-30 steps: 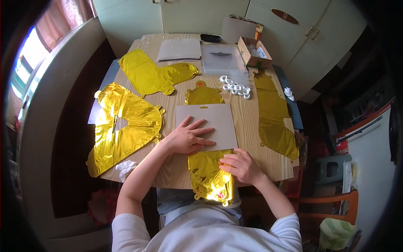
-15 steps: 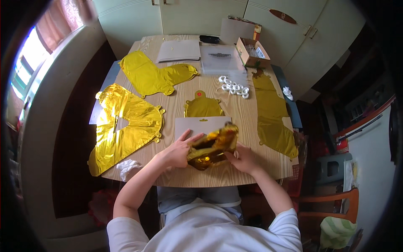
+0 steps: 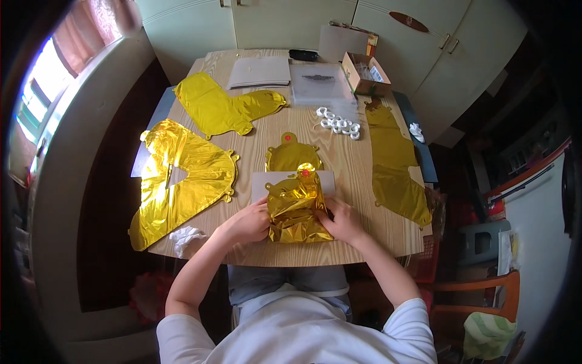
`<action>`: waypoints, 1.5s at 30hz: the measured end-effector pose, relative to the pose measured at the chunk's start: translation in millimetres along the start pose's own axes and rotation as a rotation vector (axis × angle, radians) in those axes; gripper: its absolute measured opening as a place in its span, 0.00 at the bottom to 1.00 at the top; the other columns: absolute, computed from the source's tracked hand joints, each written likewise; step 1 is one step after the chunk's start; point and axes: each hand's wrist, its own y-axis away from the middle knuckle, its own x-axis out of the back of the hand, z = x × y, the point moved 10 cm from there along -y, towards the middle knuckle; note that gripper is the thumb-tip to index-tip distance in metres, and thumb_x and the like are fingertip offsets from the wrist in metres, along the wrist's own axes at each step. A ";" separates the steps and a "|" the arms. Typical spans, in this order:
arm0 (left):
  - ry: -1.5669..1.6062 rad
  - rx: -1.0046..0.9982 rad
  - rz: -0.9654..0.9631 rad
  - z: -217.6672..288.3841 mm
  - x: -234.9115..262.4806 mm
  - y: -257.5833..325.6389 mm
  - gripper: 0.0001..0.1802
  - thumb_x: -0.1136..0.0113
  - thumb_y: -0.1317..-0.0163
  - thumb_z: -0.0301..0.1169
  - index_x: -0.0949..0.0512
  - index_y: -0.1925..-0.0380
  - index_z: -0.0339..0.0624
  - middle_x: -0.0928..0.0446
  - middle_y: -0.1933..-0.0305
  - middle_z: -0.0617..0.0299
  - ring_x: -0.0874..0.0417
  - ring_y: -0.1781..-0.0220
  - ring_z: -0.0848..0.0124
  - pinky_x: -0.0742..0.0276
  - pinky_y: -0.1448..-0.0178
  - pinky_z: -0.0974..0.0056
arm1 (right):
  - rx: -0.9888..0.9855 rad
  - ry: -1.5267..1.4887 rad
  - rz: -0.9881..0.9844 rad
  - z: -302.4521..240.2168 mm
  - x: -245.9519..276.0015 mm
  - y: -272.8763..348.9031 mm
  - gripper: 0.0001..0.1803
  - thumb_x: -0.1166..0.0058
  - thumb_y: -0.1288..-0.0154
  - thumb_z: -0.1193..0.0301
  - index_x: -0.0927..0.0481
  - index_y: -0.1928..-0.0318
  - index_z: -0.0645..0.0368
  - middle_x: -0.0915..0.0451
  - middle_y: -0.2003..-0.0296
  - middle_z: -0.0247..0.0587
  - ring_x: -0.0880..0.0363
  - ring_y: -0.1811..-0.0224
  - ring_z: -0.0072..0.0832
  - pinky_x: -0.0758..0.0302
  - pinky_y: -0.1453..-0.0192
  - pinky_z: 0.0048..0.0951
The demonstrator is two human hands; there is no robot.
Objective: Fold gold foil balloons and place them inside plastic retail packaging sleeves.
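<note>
One folded gold foil (image 3: pixel 292 209) lies on your card (image 3: pixel 259 185), long axis roughly 12-to-6: 3 o'clock from your left hand (image 3: pixel 250 222), 9 o'clock from your right hand (image 3: pixel 344 223), both touching. Right thumb atop; left fingertips hidden; can't tell either grip.

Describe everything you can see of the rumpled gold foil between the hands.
The foil is gold, shiny and thin-looking, like a flat balloon. It is rumpled and creased, with bright glints. A rounded tab with a red spot juts out at its far right, and what looks like a small loop shows at its far left. It lies over a pale card, toward the near side of the table. The left grip touches its left side, the right grip its right; some contact is hidden.
</note>
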 end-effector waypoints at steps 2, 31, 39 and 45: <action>-0.012 0.020 -0.035 6.5 -3.1 7.9 0.26 0.46 0.52 0.21 0.21 0.49 0.36 0.23 0.43 0.50 0.30 0.33 0.57 0.52 0.20 0.53 | -0.008 0.046 -0.031 -3.4 -2.9 8.0 0.15 0.42 0.38 0.61 0.20 0.55 0.55 0.19 0.52 0.41 0.17 0.58 0.45 0.19 0.57 0.42; -0.411 0.296 0.102 116.1 -67.7 38.8 0.43 0.38 0.45 0.57 0.37 0.30 0.60 0.43 0.25 0.62 0.45 0.24 0.46 0.51 0.30 0.26 | 0.084 0.070 0.057 -23.9 3.4 25.6 0.14 0.38 0.40 0.58 0.21 0.68 0.57 0.19 0.65 0.35 0.17 0.71 0.40 0.21 0.68 0.38; -0.443 0.385 0.084 112.6 -67.4 37.8 0.45 0.39 0.47 0.62 0.40 0.29 0.68 0.45 0.25 0.53 0.47 0.27 0.33 0.50 0.32 0.24 | 0.099 0.075 0.073 -25.4 6.1 24.6 0.14 0.38 0.39 0.58 0.21 0.68 0.56 0.19 0.66 0.36 0.17 0.72 0.41 0.22 0.71 0.39; -0.443 0.473 0.141 103.8 -64.1 38.6 0.50 0.36 0.54 0.67 0.40 0.29 0.70 0.46 0.27 0.42 0.50 0.28 0.26 0.49 0.34 0.23 | 0.096 0.087 0.091 -21.7 3.3 26.4 0.15 0.38 0.39 0.56 0.20 0.68 0.55 0.20 0.69 0.36 0.18 0.73 0.41 0.22 0.71 0.40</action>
